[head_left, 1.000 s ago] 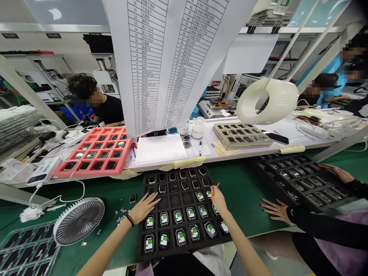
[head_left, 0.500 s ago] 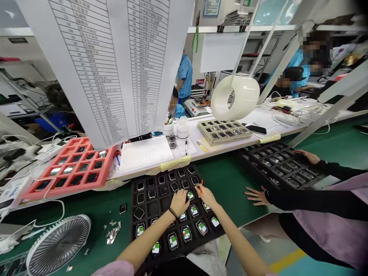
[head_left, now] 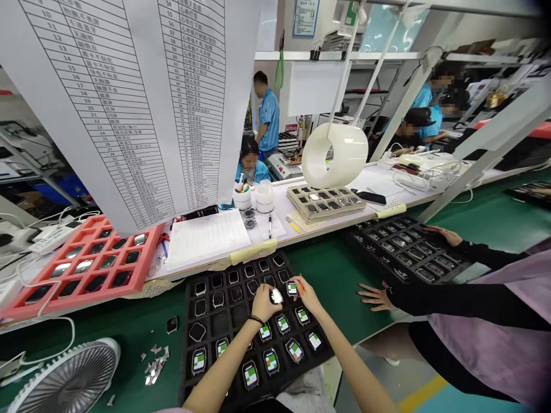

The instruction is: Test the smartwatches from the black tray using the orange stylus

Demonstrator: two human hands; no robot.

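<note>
A black foam tray lies on the green bench, its cells holding watches. Those in the lower rows show coloured screens, such as one watch. My left hand is over the tray's middle, its fingertips shut on a glossy white watch-sized piece. Close beside it, my right hand pinches a small orange stick, mostly hidden by the fingers. A watch with a lit screen sits just between the hands.
A co-worker's hands rest beside a second black tray. A pink foam tray, paper log sheet, beige tray and hanging tape roll lie beyond. A fan and metal scraps sit left.
My left hand has moved right across the tray to meet my right hand and now grips the white piece. The head view has swung, shifting the whole scene left.
</note>
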